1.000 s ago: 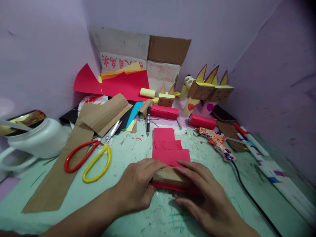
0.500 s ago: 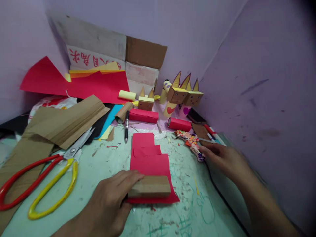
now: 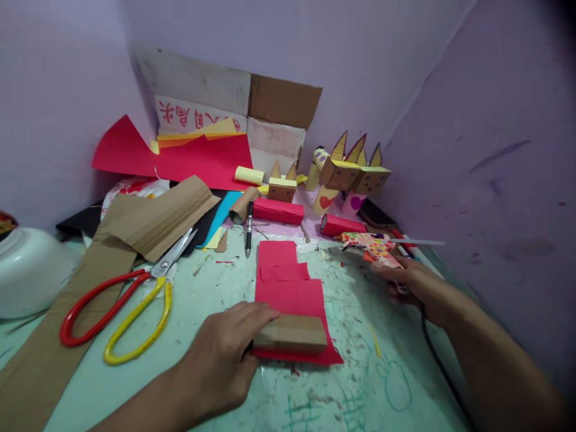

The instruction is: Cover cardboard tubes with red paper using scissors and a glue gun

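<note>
Left hand (image 3: 225,354): fingers clamped on left end of cardboard tube (image 3: 294,333) | tube: lower centre of frame, on red paper (image 3: 290,297), long axis left-right | right hand (image 3: 418,282): fingers wrapped round hot glue gun (image 3: 369,242); tube lies down-left, left hand nearer

Here on the tabletop (image 3: 211,372), scissors (image 3: 159,270) lie left, partly over a cardboard strip (image 3: 40,372). Right of them, a cardboard tube (image 3: 297,333) sits on the paper sheet's (image 3: 290,294) near end. The pen (image 3: 249,231) lies beyond, left; the glue gun (image 3: 371,243) is right, in the right hand (image 3: 418,282); figures (image 3: 339,175) stand behind.
</note>
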Motion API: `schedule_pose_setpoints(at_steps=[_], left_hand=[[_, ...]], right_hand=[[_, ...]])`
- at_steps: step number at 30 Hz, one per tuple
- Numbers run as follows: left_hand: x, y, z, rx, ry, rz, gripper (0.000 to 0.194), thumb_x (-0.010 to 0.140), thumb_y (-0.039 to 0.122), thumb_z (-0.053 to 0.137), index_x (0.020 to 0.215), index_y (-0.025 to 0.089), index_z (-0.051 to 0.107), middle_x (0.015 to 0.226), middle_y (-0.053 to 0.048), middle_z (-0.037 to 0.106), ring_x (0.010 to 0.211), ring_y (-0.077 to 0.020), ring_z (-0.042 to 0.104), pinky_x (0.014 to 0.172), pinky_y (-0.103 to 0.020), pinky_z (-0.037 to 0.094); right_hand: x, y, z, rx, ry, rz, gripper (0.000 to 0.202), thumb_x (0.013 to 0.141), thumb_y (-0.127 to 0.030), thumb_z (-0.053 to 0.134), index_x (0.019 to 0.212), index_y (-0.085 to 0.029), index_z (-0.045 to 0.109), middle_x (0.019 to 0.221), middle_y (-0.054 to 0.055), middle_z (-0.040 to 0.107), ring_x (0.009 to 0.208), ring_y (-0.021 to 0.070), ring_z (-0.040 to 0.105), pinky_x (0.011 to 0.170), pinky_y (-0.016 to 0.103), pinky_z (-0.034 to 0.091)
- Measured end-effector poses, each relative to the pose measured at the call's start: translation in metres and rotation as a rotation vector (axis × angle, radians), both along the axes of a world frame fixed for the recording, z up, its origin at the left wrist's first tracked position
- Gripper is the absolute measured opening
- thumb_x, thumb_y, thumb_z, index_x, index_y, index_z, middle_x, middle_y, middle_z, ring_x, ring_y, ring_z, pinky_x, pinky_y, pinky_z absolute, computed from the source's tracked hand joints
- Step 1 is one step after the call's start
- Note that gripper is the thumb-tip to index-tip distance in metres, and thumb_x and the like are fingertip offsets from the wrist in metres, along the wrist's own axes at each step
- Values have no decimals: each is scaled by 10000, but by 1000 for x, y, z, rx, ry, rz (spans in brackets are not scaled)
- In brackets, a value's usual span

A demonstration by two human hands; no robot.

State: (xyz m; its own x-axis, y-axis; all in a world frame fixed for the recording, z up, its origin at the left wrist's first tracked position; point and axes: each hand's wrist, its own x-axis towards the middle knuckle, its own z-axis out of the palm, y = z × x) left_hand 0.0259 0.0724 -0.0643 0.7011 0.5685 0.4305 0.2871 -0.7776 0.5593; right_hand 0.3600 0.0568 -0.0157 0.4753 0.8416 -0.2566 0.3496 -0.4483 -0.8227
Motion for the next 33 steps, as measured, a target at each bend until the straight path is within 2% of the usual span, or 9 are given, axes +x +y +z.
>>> schedule_pose_setpoints(at_steps=[7,10,16,20,22,25,27,29,33], left_hand=[[0,0,4,-41,3,-20,637,609,16,449,1209,231,460,1104,-76,668,975,-252,637,767,-413,559],[0,0,5,-59,7,-23,640,599,14,453,1202,227,470,1105,-73,667,982,-250,634,779,-410,553],[0,0,8,-64,17,-18,636,608,12,453,1205,228,468,1110,-75,662,994,-244,632,793,-393,540],[-1,-2,16,-74,74,-2,550,677,86,539,1200,231,453,1111,-80,656,973,-260,637,771,-391,537],[-3,-3,22,-64,99,-2,484,740,238,623,1193,233,452,1092,-82,658,937,-273,643,731,-380,535],[-4,-3,27,-37,78,-35,432,829,438,571,1194,239,451,1064,-74,662,911,-270,648,700,-353,528],[-4,-3,26,-23,71,-21,336,876,370,502,1183,245,451,1069,-66,661,916,-254,649,706,-334,525],[-3,-4,23,-20,88,18,314,853,241,498,1163,248,447,1084,-62,658,925,-241,649,712,-320,525],[0,-5,19,-44,110,40,412,780,139,533,1160,254,423,1084,-60,650,919,-229,647,727,-322,531]], right_hand=[[-18,-34,1,100,223,-41,463,559,-422,822,874,-212,556,511,-36,574,455,122,480,418,213,379],[-16,-35,-8,61,187,-14,448,597,-471,776,886,-188,584,545,-22,582,452,129,483,421,232,379],[-1,-34,-18,-70,-411,81,463,661,-575,628,883,-171,674,687,71,677,677,296,625,573,354,449],[-13,-37,-2,-171,-699,80,506,729,-628,530,972,-213,689,801,101,725,768,361,658,618,414,459],[-27,-30,9,-88,-687,106,468,756,-562,542,1042,-215,672,948,108,732,815,339,671,662,415,481],[-51,-4,22,143,-621,282,331,800,-390,565,1038,-185,668,1048,112,717,948,295,659,822,398,486],[-67,21,26,221,-641,466,344,814,-323,582,1112,-161,640,1118,128,690,1015,287,638,866,404,478],[-80,48,26,227,-652,699,515,784,-302,653,1265,-151,546,1277,143,604,1155,280,565,960,405,433],[-101,88,19,140,-645,982,988,531,-331,857,1398,-155,415,1412,158,488,1255,299,487,1011,381,402]])
